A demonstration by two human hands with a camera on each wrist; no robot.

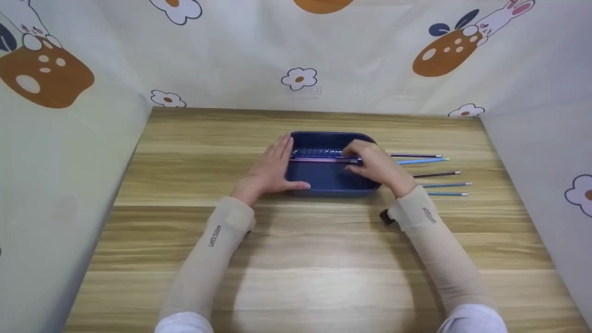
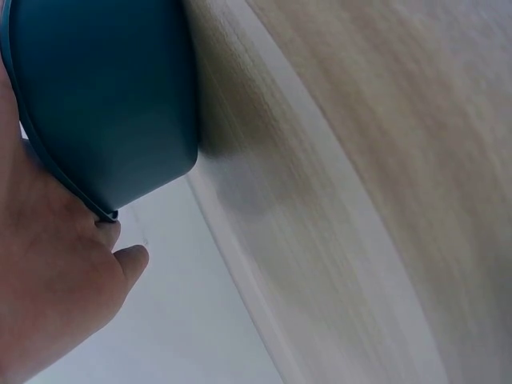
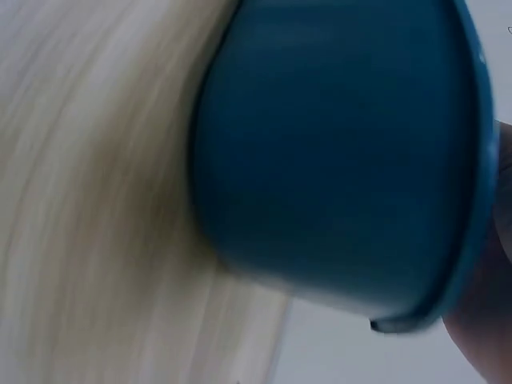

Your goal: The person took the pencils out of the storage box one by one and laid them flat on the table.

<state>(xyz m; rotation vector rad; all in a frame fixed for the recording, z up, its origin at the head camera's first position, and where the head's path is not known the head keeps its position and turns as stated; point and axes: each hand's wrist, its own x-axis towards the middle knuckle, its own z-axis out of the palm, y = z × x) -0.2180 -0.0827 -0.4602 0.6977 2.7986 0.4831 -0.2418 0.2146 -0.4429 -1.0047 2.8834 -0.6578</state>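
A dark blue rounded box (image 1: 329, 180) stands on the wooden table. My left hand (image 1: 273, 169) rests along its left end, fingers straight at the rim and thumb out over the near edge. Inside lie dark, shiny pencils (image 1: 319, 160) lengthwise, with a shiny bumpy strip (image 1: 319, 151) behind them. My right hand (image 1: 377, 162) reaches over the right end. Its bent fingers and thumb stand apart on either side of the pencils' eraser ends. In the left wrist view the box's outer wall (image 2: 104, 104) is beside my hand; the right wrist view shows its other end wall (image 3: 344, 160).
Right of the box, partly behind my right hand and forearm, lie several pencils, among them a light blue one (image 1: 423, 161), a dark one (image 1: 437, 175) and a blue one (image 1: 448, 185). Patterned sheets (image 1: 245, 60) wall the table (image 1: 208, 152) at the back and sides.
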